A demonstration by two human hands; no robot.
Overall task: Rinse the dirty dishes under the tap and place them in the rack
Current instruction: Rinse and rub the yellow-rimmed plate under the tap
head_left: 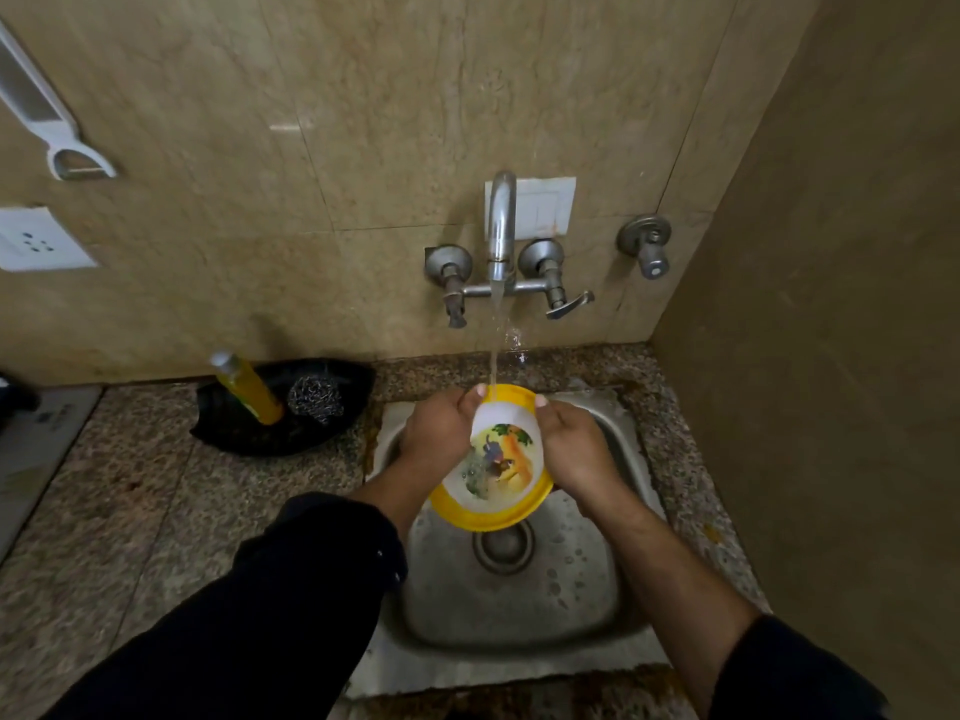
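Note:
A round plate [493, 491] with a yellow rim and a coloured picture on its white centre is held tilted over the steel sink [587, 605]. My left hand [441, 433] grips its left edge and my right hand [569, 444] grips its right edge. Water runs from the wall tap [501, 226] in a thin stream onto the plate's upper part. No rack is in view.
A black tray [260, 433] on the granite counter left of the sink holds a yellow soap bottle [249, 389] and a steel scrubber [316, 397]. The drain [503, 545] sits below the plate. A peeler [62, 142] hangs on the left wall; a side wall stands close on the right.

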